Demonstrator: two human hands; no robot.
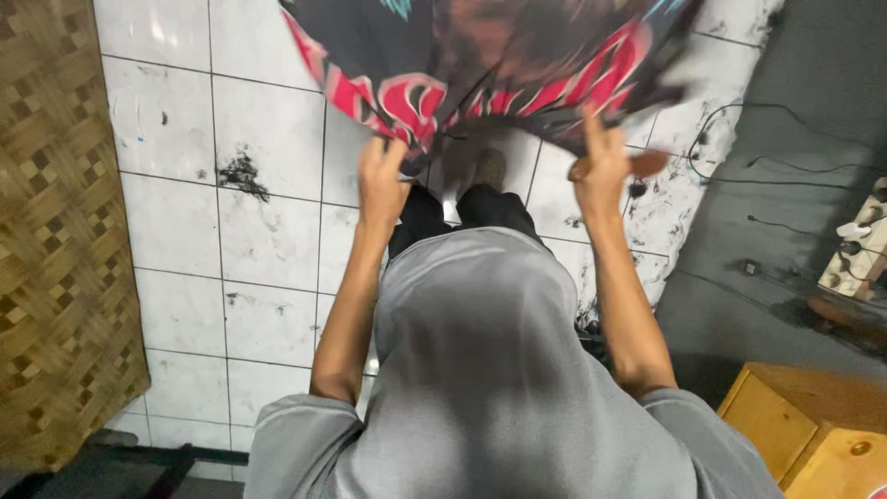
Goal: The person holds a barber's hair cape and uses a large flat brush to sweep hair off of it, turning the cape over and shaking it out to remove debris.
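I stand looking down over my grey shirt at a white tiled floor (268, 240). A dark cloth (480, 65) with red cloud shapes and some teal hangs stretched out in front of me at the top of the view. My left hand (381, 176) pinches its lower edge on the left. My right hand (601, 166) grips the lower edge on the right, one finger raised. The cloth's edge is blurred by motion. My dark trousers and feet show below it.
A woven mat (55, 231) covers the floor at the left. A dark grey surface (795, 185) with black cables lies at the right, with a power strip (859, 249) holding several plugs. A wooden box (813, 425) stands at the lower right.
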